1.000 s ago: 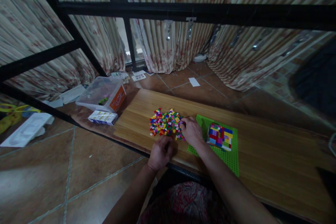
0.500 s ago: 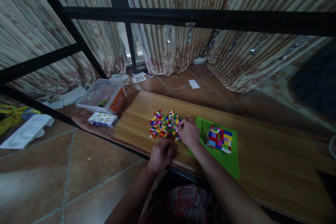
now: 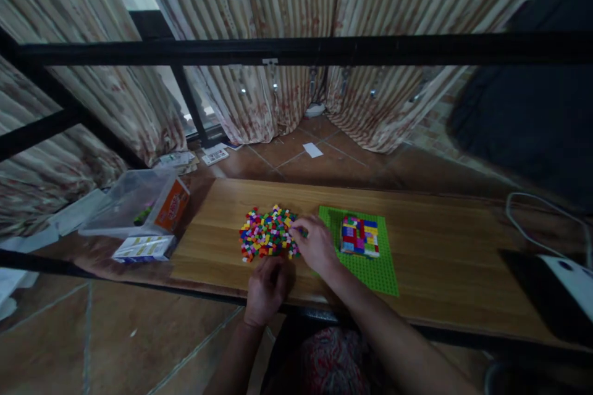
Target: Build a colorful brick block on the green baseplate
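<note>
A heap of small coloured building bricks lies on the wooden tabletop. At the heap's right edge is my right hand, its thumb and index finger pinched together; whatever is between them is too small to make out. My left hand rests by the table's near edge just below the heap, fingers curled in, and their contents are hidden. Right of my right hand lies a green baseplate. On it stands a block of multicoloured bricks built up in layers.
At the left end sit a clear plastic tub with an orange label and a blue-and-white box. A black and white device with a cable is at the right end. A dark metal bar crosses beyond the table.
The view has swung to the right, so the table's things appear farther left and more of the right end shows. Both hands stay close to the brick heap, fingers still closed.
</note>
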A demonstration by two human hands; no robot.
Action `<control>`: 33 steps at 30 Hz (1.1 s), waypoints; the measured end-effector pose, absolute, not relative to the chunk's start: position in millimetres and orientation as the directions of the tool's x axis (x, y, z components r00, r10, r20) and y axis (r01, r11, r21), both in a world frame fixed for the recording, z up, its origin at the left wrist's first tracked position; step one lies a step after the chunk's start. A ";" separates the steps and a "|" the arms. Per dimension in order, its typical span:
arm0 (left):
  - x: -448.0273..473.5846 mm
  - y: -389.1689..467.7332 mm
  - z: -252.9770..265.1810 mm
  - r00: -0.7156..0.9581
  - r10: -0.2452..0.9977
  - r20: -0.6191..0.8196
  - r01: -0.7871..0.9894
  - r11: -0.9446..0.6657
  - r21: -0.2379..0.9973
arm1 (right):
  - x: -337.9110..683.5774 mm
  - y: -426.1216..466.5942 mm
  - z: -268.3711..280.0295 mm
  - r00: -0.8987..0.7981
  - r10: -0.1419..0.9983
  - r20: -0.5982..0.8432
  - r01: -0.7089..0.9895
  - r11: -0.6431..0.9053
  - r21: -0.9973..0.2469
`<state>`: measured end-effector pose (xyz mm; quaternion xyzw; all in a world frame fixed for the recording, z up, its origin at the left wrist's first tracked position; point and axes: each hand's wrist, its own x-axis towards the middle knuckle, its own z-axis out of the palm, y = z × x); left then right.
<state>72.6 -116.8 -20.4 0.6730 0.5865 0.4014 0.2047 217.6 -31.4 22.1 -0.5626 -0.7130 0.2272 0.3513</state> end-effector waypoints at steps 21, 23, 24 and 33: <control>68.9 -108.1 -21.9 0.031 0.925 0.379 0.737 -0.278 0.617 | 384.8 -66.5 -4.2 0.410 0.910 0.060 0.184 -0.018 -0.983; 68.7 -107.7 -21.8 0.032 0.923 0.383 0.746 -0.277 0.606 | 383.7 -60.4 -7.9 0.399 0.915 0.057 0.170 -0.013 -0.985; 68.7 -107.7 -21.9 0.030 0.923 0.383 0.748 -0.275 0.604 | 383.6 -58.1 -9.9 0.392 0.918 0.059 0.169 -0.009 -0.986; 70.3 -108.3 -20.9 0.028 0.927 0.375 0.751 -0.267 0.604 | 382.1 -49.7 -16.7 0.400 0.916 -0.025 0.023 -0.037 -0.999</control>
